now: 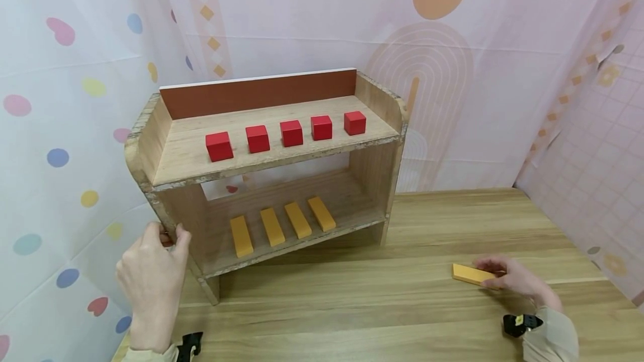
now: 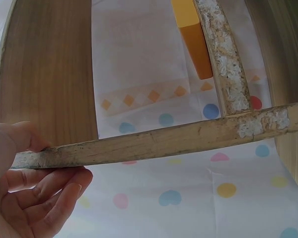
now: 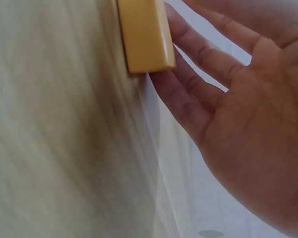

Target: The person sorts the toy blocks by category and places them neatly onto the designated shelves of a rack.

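My left hand (image 1: 153, 270) grips the front edge of the left side panel (image 2: 154, 144) of a small wooden shelf (image 1: 282, 152), thumb on one face and fingers on the other. Over the table to the right, my right hand (image 1: 510, 279) pinches a yellow rectangular block (image 1: 470, 274) by its right end. The block (image 3: 145, 37) lies close over the wooden surface in the right wrist view. Several similar yellow blocks (image 1: 273, 227) lie in a slanted row on the lower shelf board. Red cubes (image 1: 291, 133) stand in a row on the upper board.
The shelf stands at an angle on a wood-grain table (image 1: 352, 306). A brown back strip (image 1: 261, 94) runs along its top rear, between raised side panels. Patterned cloth (image 1: 312, 21) hangs behind the table and at both sides.
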Demonstrator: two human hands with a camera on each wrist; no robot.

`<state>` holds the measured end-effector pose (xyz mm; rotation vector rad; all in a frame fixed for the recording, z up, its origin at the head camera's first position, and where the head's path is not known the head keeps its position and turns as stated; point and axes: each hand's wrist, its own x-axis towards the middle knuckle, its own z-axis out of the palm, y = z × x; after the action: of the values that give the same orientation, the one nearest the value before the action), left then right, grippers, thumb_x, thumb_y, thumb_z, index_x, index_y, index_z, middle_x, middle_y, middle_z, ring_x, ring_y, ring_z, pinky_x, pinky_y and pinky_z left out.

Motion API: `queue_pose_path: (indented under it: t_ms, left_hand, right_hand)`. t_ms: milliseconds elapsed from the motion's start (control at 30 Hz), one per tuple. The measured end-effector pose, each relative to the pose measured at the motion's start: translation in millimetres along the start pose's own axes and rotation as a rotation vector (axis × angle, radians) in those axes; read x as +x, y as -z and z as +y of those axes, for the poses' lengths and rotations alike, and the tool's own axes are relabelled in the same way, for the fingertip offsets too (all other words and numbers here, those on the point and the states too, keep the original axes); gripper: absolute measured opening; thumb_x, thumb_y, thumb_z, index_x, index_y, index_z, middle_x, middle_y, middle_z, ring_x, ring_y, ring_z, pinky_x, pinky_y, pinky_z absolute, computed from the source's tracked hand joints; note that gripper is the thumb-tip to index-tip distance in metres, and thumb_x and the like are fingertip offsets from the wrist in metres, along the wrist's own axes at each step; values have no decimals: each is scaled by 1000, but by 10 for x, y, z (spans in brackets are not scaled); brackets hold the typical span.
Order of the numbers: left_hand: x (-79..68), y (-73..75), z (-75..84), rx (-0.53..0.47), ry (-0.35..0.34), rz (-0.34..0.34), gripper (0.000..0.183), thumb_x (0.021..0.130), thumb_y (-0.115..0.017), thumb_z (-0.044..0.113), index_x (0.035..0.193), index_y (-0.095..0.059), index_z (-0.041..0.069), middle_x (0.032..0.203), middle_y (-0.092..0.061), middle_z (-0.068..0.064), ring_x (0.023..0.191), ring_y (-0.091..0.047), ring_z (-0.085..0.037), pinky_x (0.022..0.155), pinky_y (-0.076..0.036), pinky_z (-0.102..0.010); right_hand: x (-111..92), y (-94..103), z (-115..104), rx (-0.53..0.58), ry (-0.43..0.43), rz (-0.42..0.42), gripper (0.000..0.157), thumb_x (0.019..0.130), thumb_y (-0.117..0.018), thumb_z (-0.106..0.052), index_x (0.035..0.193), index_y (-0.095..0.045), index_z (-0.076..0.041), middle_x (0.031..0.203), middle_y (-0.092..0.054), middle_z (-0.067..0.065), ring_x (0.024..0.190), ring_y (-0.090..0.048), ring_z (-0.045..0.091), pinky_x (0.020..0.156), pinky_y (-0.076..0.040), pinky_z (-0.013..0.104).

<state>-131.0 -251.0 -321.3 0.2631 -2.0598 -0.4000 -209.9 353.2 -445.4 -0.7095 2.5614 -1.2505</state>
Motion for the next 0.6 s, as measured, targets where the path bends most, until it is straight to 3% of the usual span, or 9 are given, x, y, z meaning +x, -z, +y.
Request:
queue_pose_path:
  t_ms: [100, 333, 600]
  left_hand:
    - [-3, -5, -6, -1, 1, 0, 22, 83, -60, 13, 71, -57, -5, 60, -62, -25, 41, -51, -40, 36, -31, -41]
    - [0, -2, -3, 5, -4, -8, 22, 83, -60, 13, 71, -57, -5, 59, -62, -25, 39, -49, -38, 35, -30, -40]
    - [-2, 2, 0, 3, -3, -7, 22, 83, -60, 13, 71, -57, -5, 60, -63, -25, 42, -51, -40, 36, -32, -42]
  right_hand:
    - [-6, 0, 34, -13, 14, -3, 42, 82, -68, -5, 113, -52, 20, 105, -60, -24, 91, -52, -14, 73, -46, 15]
    - [20, 1, 5, -86, -87, -13, 41, 80, -70, -9, 112, -57, 13, 107, -63, 17, 86, -50, -12, 71, -45, 17]
    - [50, -17, -23, -128, -117, -7, 38, 80, -71, -11, 111, -58, 7, 106, -63, 18, 85, -50, -10, 70, -44, 18]
